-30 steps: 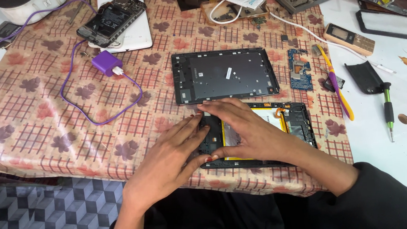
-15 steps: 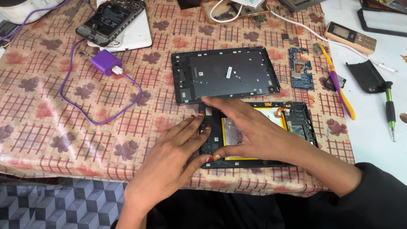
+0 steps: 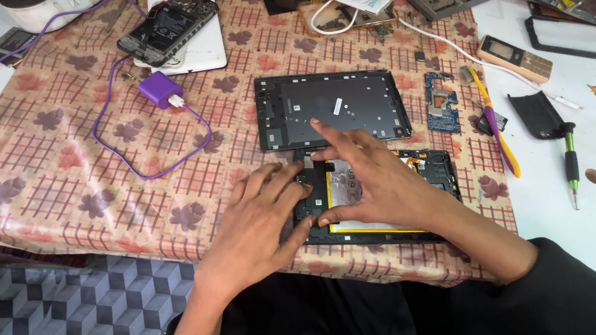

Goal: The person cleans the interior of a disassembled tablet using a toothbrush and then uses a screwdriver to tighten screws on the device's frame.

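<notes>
Two hands, our left hand (image 3: 259, 217) and right hand (image 3: 374, 175), press flat with spread fingers on the opened tablet (image 3: 428, 170). It lies on the tabletop (image 3: 61, 174), just below the grey back cover (image 3: 332, 107).

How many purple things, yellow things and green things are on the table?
Purple: 2, the purple charger plug and the purple cable.
Yellow: 1, the yellow flat pry tool.
Green: 1, the green-handled screwdriver.
Total: 4

Both hands hide much of the opened tablet (image 3: 428, 170).
</notes>
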A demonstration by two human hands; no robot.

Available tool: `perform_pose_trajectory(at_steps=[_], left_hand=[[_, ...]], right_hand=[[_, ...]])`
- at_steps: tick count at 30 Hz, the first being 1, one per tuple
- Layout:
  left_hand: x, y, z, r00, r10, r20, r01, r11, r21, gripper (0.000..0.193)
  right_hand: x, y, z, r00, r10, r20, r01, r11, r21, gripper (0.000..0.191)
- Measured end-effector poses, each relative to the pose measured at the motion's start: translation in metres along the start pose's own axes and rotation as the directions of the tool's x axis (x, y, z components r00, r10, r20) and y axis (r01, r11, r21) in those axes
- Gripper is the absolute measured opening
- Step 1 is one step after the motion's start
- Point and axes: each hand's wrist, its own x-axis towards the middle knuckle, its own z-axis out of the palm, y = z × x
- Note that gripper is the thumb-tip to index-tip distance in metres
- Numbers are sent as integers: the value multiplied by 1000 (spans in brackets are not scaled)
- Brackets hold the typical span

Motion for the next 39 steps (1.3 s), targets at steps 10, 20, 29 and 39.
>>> perform_pose_trajectory(at_steps=[10,20,29,39], left_hand=[[12,0,5,998,17,-68,-9,993,116,46],[18,4,7,995,9,-102,8,985,175,51],[11,11,10,989,8,-148,24,977,214,46],[11,8,1,994,8,-107,13,981,193,46]], right_hand=[[-14,14,-13,989,-141,-41,135,983,-126,94],[-89,115,-104,809,225,-544,-399,889,-225,38],[-112,170,-100,712,571,-408,-658,746,-106,30],[-120,174,-97,736,537,-412,-642,748,-171,34]])
